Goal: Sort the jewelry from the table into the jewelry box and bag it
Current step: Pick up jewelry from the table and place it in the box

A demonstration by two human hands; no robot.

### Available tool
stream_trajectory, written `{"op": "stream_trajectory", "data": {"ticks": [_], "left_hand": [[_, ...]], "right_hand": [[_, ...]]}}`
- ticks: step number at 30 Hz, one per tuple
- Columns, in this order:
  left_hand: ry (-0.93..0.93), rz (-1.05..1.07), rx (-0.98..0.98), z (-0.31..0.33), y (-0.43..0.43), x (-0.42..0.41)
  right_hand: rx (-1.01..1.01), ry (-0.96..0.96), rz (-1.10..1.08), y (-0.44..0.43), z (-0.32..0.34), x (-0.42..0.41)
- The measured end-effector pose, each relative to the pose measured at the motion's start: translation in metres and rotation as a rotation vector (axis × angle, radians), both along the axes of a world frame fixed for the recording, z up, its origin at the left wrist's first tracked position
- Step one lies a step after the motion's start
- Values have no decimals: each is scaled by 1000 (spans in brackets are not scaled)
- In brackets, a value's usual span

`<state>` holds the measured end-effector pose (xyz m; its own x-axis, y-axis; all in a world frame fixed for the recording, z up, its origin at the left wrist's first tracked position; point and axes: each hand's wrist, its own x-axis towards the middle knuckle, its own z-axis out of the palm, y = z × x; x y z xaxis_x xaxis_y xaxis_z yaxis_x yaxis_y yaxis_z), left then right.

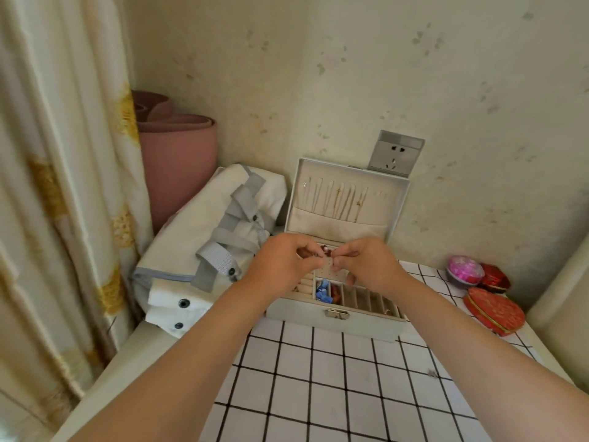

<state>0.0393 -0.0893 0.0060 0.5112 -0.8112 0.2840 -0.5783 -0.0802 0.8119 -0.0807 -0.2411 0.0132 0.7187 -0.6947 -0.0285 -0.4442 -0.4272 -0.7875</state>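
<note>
Jewelry box (334,322) is set open on the checked desk (318,378), with its lid (344,173) stood upright near the wall and thin chains hung inside it. Small red piece (326,249) is held over the box's rear compartments, pinched from both sides: left hand (282,266) grip closed on it, right hand (366,263) grip likewise. Blue item (323,293) is lodged in a front compartment. White bag (216,244) is laid just left of the box. Red heart-shaped box (494,311) is parked well right.
</note>
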Motion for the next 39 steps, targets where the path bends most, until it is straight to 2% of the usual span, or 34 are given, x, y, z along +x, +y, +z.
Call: {"op": "stream_trajectory", "data": {"ticks": [6, 9, 12, 15, 19, 25, 33, 39], "left_hand": [[49, 20, 53, 0, -1, 3], [88, 20, 58, 1, -2, 0], [87, 50, 40, 1, -2, -1], [156, 82, -35, 1, -4, -1], [341, 132, -103, 3, -7, -2], [552, 115, -150, 13, -4, -3], [448, 53, -138, 15, -4, 0], [298, 94, -98, 7, -8, 4]], "right_hand": [[-293, 125, 81, -4, -3, -2], [-318, 146, 71, -8, -4, -4], [-315, 79, 46, -8, 4, -5], [-219, -44, 62, 1, 20, -3], [47, -141, 126, 20, 42, 1], [125, -226, 90, 26, 47, 12], [217, -253, 93, 23, 47, 11], [269, -223, 107, 25, 44, 12]]}}
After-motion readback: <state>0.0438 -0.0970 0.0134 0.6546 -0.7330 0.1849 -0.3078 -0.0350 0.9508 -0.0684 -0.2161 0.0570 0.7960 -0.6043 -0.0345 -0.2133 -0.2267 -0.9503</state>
